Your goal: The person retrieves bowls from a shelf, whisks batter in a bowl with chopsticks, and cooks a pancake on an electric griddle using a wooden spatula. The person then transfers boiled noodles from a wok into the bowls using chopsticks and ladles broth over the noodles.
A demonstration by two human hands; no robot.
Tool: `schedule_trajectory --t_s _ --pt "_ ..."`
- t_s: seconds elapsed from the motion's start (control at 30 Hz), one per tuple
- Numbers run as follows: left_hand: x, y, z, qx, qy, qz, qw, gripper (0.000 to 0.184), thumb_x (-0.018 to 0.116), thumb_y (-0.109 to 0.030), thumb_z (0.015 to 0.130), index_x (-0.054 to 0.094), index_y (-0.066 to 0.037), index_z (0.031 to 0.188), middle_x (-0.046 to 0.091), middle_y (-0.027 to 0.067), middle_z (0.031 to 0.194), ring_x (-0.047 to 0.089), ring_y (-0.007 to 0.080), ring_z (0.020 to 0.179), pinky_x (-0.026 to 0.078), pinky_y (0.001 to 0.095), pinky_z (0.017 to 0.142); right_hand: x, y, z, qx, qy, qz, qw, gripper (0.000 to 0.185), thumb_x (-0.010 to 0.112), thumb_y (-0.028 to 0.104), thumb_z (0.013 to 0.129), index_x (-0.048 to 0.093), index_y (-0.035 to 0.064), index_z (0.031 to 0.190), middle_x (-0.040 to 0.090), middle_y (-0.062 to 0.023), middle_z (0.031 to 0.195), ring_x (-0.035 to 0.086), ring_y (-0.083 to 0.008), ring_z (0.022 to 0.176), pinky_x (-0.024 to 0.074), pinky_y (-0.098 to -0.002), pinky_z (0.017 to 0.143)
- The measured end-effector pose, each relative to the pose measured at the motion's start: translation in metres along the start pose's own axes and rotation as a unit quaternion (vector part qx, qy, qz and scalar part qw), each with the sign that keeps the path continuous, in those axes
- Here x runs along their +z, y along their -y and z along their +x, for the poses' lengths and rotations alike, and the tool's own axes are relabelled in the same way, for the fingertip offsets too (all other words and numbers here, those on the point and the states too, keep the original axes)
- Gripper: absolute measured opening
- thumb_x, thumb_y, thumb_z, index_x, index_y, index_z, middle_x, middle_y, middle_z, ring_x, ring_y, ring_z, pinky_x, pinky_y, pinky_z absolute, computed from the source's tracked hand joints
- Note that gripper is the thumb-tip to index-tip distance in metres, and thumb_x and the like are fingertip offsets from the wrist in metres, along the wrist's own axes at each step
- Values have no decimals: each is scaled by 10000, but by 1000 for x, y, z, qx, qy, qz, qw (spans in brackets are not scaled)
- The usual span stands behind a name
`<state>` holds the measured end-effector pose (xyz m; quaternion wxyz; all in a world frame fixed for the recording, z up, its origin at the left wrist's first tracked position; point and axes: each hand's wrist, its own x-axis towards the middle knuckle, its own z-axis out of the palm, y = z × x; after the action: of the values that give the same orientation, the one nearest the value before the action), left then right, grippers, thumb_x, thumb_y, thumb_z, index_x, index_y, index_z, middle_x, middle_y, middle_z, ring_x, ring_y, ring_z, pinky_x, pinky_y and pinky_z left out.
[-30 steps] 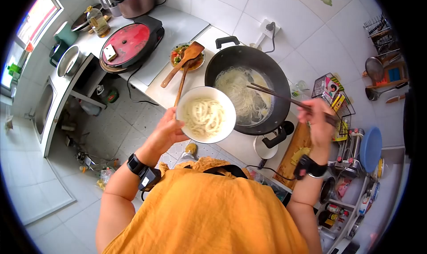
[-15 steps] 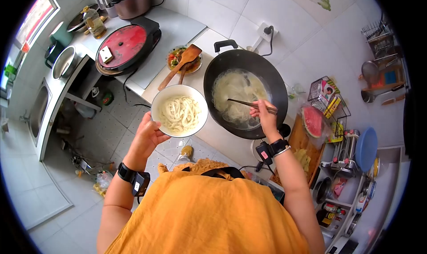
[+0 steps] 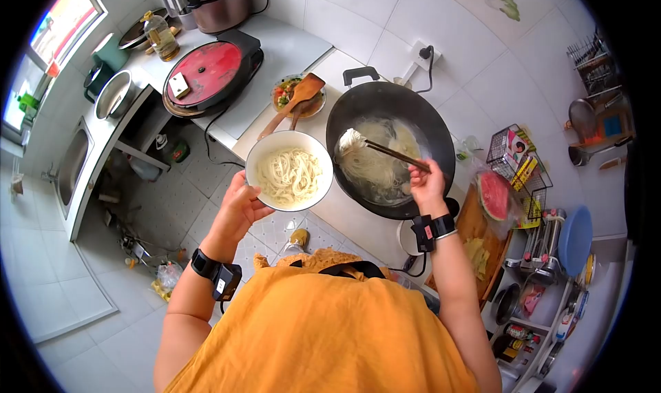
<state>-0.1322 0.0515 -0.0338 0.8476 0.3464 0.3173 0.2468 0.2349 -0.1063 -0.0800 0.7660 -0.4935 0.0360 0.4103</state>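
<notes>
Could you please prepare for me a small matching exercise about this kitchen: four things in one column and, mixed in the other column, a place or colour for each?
Things
1. White bowl
2. Chopsticks
3. Wok
4. Watermelon

Places and colours
A. Black, with noodles inside
B. In the right hand
C. Red flesh, beside the wire rack
D. In the left hand

Right pairs: 1-D, 2-B, 3-A, 4-C
</notes>
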Motion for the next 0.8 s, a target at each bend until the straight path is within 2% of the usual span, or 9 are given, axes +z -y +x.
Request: schedule_trajectory --t_s 0.37,0.43,0.5,0.6,0.63,0.7,0.73,0.77,0.8 --pt "14 0 5 -1 20 15 1000 416 436 -101 796 309 -57 1189 546 145 1068 622 249 877 525 351 766 -7 6 -14 -24 -22 39 999 278 489 253 866 569 -8 811 601 -137 647 544 -153 489 415 -218 414" --pt "19 -1 3 7 15 19 1000 411 432 -104 801 314 -57 1192 548 146 1067 623 245 873 526 343 764 7 6 -28 -197 -1 -138 971 301 500 267 879 568 -24 840 606 -132 667 575 -147 531 457 -237 450" --pt "22 -2 2 9 14 16 1000 411 431 -107 803 311 -58 1194 548 146 1065 624 243 869 529 336 754 9 -2 -32 -216 44 -209 953 297 504 259 889 579 -27 858 610 -114 720 595 -137 594 487 -241 517" --pt "21 -1 1 6 9 20 1000 406 429 -110 806 310 -58 1191 548 146 1059 625 240 862 533 330 739 20 -19 -40 -270 196 -456 825 201 528 174 875 585 -13 832 581 -39 767 577 -108 673 465 -216 611" --pt "19 -1 0 1 4 28 1000 401 428 -111 807 311 -59 1187 547 145 1056 625 239 858 535 330 732 22 -18 -41 -270 197 -456 825 201 528 174 875 585 -13 832 581 -39 767 577 -108 673 465 -216 611" --pt "9 3 0 3 10 27 1000 422 441 -130 816 319 -62 1214 539 135 1087 622 238 876 539 341 744 30 -14 -38 -393 194 -588 680 177 538 151 865 575 -20 836 573 -26 760 569 -94 685 458 -215 617" --pt "6 5 0 4 16 25 1000 444 454 -148 824 326 -66 1241 531 125 1118 619 237 894 542 351 755 28 -18 -27 -430 183 -577 670 194 517 161 876 581 -17 834 582 -39 748 575 -107 659 468 -218 604" --pt "5 5 0 4 15 25 1000 444 454 -148 824 326 -66 1241 531 125 1118 619 237 894 542 351 755 27 -24 -17 -430 184 -577 670 194 517 161 876 581 -17 834 582 -39 748 575 -107 659 468 -218 604" --pt "4 5 -1 3 10 25 1000 441 453 -145 823 329 -66 1239 533 125 1113 619 238 894 543 351 752 28 -30 -8 -350 152 -471 795 218 507 183 884 584 -16 839 587 -52 739 580 -123 647 477 -221 597"
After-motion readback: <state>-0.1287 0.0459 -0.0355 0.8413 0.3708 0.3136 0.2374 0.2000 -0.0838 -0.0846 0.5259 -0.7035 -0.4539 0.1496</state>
